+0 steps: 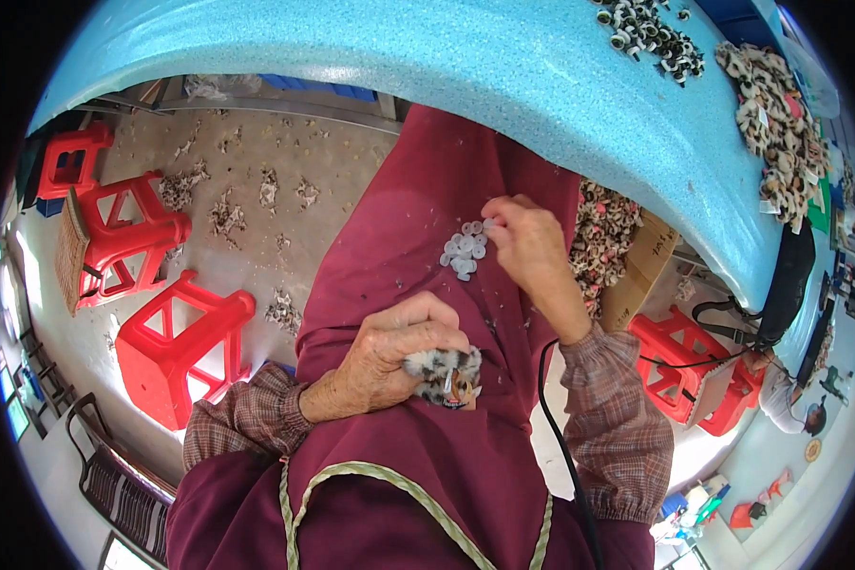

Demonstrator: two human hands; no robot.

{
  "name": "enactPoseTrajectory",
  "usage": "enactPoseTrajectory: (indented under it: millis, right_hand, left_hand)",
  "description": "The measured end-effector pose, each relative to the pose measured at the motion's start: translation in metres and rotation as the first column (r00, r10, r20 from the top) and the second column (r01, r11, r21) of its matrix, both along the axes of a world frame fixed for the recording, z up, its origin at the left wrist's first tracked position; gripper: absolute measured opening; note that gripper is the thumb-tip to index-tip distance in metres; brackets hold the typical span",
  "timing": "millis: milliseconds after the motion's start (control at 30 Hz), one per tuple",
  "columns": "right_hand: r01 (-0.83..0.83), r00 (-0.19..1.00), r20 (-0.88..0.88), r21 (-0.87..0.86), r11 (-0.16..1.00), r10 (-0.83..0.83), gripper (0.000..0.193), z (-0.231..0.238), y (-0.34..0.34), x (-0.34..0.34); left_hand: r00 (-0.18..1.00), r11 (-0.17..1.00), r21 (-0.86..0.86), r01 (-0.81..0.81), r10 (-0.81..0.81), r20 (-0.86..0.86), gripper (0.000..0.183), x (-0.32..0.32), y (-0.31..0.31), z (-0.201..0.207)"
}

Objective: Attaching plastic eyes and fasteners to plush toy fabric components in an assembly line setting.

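Left hand (380,351) grasps 1 black-and-white furry piece (440,370), fingers curled around its far edge, above the maroon apron (380,252). Ahead and right of this grip, the right hand (532,247) has its fingertips at a cluster of translucent discs (463,249); whether it pinches 1, I cannot tell. Farther ahead lies a blue table (503,81).

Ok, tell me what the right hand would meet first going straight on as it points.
The right hand would likely meet the clear discs on the dark red apron; depth is unclear, and it may already touch one.
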State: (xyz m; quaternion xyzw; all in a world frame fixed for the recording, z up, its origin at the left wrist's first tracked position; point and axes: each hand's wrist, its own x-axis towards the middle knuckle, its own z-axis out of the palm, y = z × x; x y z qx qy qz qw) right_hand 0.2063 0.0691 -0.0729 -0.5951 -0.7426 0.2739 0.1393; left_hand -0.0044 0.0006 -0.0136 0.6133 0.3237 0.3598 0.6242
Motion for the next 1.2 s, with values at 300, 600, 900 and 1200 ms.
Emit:
enactPoseTrajectory:
  millis: [300,600,900,1200]
  right_hand:
    - [-0.123,0.406,-0.64,-0.745,0.655,-0.652,0.02,0.071,-0.058,-0.017]
    - [0.022,0.324,-0.705,-0.661,0.75,-0.631,0.023,0.065,-0.097,-0.033]
    - [0.159,0.515,-0.771,-0.343,0.926,-0.374,0.015,0.063,-0.091,-0.029]
    - [0.236,0.676,-0.662,-0.22,0.946,-0.323,0.012,0.069,-0.091,-0.036]
  left_hand:
    - [0.999,0.987,0.157,-0.033,0.038,-0.031,0.031,-0.007,0.0,0.006]
    - [0.982,0.975,0.198,-0.103,0.131,-0.135,0.027,-0.002,-0.011,0.001]
    - [0.955,0.964,0.204,-0.169,0.211,-0.208,0.023,0.007,0.0,0.002]
    - [0.943,0.956,0.15,-0.253,0.278,-0.182,0.025,0.007,-0.004,0.012]
